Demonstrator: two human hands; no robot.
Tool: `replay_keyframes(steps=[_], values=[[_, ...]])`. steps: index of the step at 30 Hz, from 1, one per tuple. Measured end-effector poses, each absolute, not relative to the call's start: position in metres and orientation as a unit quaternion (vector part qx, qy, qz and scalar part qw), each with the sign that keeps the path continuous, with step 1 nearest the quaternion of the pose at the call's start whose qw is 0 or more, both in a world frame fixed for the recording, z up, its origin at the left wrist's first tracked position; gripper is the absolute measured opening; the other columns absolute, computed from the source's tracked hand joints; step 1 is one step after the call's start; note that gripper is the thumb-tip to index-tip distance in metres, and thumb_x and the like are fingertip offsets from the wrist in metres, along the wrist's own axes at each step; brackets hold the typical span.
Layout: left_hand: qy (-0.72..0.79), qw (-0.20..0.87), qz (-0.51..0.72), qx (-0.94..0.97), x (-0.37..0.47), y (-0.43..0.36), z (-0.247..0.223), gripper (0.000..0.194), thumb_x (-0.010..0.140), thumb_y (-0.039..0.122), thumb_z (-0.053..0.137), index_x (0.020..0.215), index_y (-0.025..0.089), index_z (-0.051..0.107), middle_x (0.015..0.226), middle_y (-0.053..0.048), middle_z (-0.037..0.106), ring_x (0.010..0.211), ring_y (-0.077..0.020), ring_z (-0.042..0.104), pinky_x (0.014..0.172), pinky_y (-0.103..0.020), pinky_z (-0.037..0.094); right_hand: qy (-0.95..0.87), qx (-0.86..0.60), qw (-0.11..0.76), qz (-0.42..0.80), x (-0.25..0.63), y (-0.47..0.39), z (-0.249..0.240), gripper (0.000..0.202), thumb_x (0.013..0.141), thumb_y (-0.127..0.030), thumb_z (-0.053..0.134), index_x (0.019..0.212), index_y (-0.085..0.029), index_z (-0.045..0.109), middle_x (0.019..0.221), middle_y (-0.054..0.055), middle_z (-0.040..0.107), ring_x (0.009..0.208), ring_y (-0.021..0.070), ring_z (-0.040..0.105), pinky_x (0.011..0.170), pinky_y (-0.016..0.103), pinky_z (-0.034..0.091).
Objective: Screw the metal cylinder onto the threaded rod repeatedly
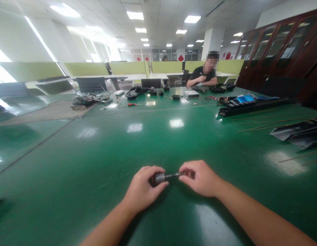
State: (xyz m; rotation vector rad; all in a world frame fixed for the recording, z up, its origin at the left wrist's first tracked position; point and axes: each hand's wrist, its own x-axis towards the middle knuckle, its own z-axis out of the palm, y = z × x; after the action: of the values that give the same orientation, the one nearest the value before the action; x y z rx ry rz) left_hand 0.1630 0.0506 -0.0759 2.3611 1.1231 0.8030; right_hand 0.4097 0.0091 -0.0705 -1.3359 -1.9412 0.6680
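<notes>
My left hand (144,187) is wrapped round a small cylinder (159,177) with a silvery end, low in the middle of the view. From the cylinder a thin dark rod (171,176) points right. My right hand (199,177) pinches the rod's far end between thumb and fingers. Both hands are just above the green table (109,150). What the cylinder and rod are is too small to tell.
A screwdriver (132,104), a black strap-like item (134,92) and a white box (191,93) lie along the far side. Black rails (250,105) and thin rods (266,121) are on the right. Across the table a person (203,77) sits.
</notes>
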Motion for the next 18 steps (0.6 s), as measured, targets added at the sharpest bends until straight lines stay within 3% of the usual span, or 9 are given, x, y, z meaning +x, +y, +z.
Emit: replay_keyframes(steps=[12,18], values=[[0.467,0.277,0.340,0.768,0.159,0.065,-0.069,0.028,0.075,0.041,0.077,0.096,0.023,0.073,0.091,-0.003,0.075,0.083,-0.0222,0.069,0.080,-0.035,0.053,-0.746,-0.512,0.342,0.254,0.413,0.009,-0.069,0.007,0.083,-0.024,0.070,0.086,-0.019,0.073,0.071,0.001,0.069,0.062,0.0140,0.061,0.061,0.024,0.046],[0.506,0.347,0.425,0.666,0.154,0.078,-0.073,0.051,0.079,0.053,0.073,0.112,0.015,0.066,0.101,-0.009,0.075,0.093,-0.0236,0.072,0.087,-0.035,0.056,-0.746,-0.504,0.341,0.272,0.409,0.013,-0.076,0.010,0.083,-0.026,0.070,0.088,-0.018,0.074,0.072,0.001,0.070,0.062,0.0137,0.062,0.061,0.024,0.047]])
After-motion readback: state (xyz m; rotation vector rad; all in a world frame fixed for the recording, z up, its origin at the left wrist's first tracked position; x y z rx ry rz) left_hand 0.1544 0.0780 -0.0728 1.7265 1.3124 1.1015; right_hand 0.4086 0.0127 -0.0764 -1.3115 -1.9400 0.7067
